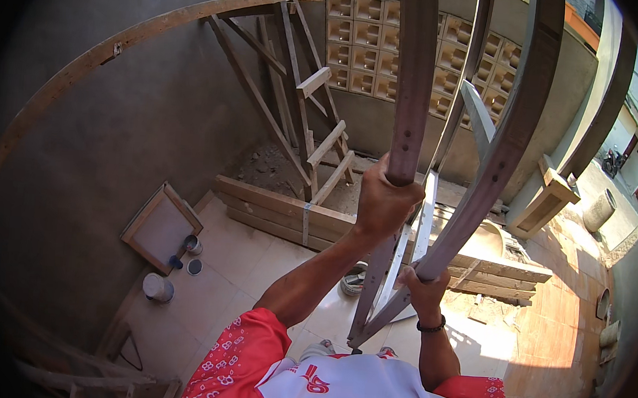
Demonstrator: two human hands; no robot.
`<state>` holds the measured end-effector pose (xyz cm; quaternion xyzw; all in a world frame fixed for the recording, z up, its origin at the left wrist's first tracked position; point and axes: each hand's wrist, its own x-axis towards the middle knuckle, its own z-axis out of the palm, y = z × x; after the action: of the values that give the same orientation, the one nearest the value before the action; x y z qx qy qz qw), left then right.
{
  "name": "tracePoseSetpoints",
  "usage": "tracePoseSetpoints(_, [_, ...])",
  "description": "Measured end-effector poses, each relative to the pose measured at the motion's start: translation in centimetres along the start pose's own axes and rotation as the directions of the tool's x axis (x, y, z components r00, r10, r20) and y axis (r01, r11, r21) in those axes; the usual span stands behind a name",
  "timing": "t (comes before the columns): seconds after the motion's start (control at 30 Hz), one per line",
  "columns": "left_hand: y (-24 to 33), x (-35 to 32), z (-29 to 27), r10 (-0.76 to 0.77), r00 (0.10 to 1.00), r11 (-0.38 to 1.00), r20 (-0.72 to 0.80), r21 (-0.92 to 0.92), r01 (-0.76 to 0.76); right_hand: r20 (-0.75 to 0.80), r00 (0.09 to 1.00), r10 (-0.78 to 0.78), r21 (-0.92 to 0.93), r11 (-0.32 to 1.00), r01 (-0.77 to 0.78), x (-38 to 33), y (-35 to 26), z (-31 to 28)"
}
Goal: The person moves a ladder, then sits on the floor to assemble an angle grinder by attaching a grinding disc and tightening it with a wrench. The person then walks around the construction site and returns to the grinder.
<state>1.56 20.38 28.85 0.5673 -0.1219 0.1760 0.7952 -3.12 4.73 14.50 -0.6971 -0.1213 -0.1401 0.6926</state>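
Note:
I look down from high up, with my red and white shirt at the bottom edge. My left hand is closed around a dark upright bar straight in front of me. Lower down, my right hand, with a dark band on its wrist, grips a second bar that slants up to the right. The two bars run down and meet near my feet on the tiled floor far below.
Grey plastered walls enclose a tiled floor. Wooden planks lie across it, with a rough wooden ladder frame behind. A square board and small paint cans sit at the left. A patterned block wall stands at the back.

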Motion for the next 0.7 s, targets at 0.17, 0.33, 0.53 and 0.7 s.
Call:
tracePoseSetpoints(0.17, [3.5,2.7,-1.1,0.115,0.993,0.993,-0.011,0.002,-0.115,0.015,0.996,-0.091,-0.025,0.996,0.091,3.3,-1.8,2.4])
tracePoseSetpoints(0.33, [6.9,6.0,-2.2,0.232,0.973,0.971,-0.005,0.054,-0.231,-0.001,0.966,-0.258,-0.027,0.966,0.258,7.6,-4.9,5.6])
tracePoseSetpoints(0.53, [11.1,10.0,-3.3,0.258,0.963,0.965,0.078,0.023,-0.26,0.061,0.968,-0.243,0.032,0.97,0.241,11.1,-8.3,8.6])
tracePoseSetpoints(0.7, [13.6,15.3,-5.4,0.344,0.931,0.938,0.124,0.003,-0.347,0.044,0.947,-0.318,0.159,0.938,0.308,15.1,-11.0,12.4])
